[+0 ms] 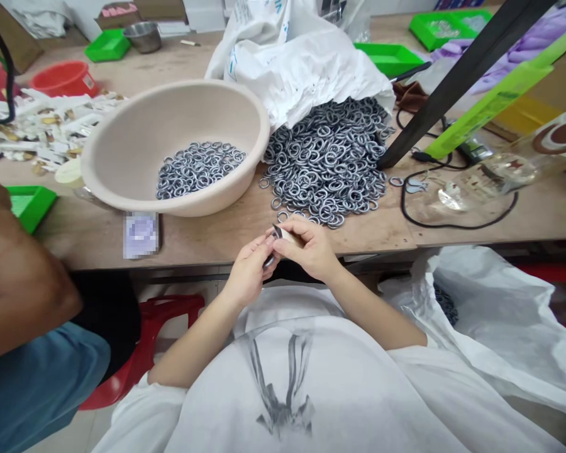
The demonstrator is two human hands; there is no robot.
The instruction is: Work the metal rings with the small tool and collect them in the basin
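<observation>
Both hands meet in front of my body at the table's near edge. My left hand has its fingers closed on a dark grey ring. My right hand grips a small tool with a pale handle and a dark tip, which may be a knife. The tip lies close to the ring; fingers hide whether they touch. Just beyond the hands, a heap of grey rings spills from a white sack. To its left, a beige basin contains more grey rings.
A phone lies before the basin. A dark post, a black cable and a clear plastic bottle are at right. A co-worker's arm is at left. An open white bag is below right.
</observation>
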